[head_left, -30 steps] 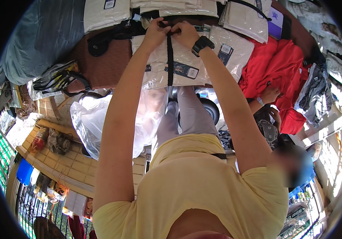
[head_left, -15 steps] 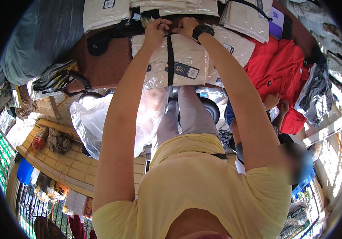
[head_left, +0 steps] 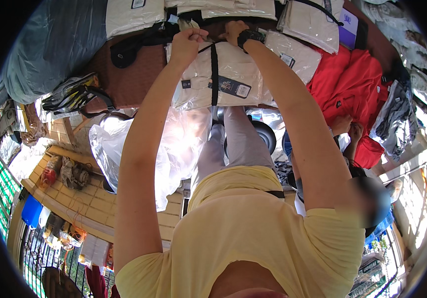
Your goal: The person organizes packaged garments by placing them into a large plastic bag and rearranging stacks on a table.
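Note:
A flat bundle of cream garments in clear plastic [head_left: 240, 69] lies at the near edge of the brown table, with dark paper tags showing through. A black strap [head_left: 215, 74] runs down across its middle. Beyond the bundle's far edge, my left hand [head_left: 187, 43] is closed in a pinch, and a dark length of the strap slants toward it. My right hand [head_left: 234, 34], wearing a black watch [head_left: 251, 37], is curled closed just to the right; what its fingers hold is hidden against the dark background.
More bagged cream garments [head_left: 134, 17] lie along the far side. Black cloth [head_left: 121, 53] rests at left on the brown tabletop [head_left: 136, 77]. Red garments [head_left: 345, 82] lie at right, where another person's hands [head_left: 347, 128] touch them. Clear plastic [head_left: 109, 144] hangs below the table.
My left hand has moved slightly left and nearer, widening the gap from my right hand. My right hand has shifted only slightly. The bundle's tags show more plainly.

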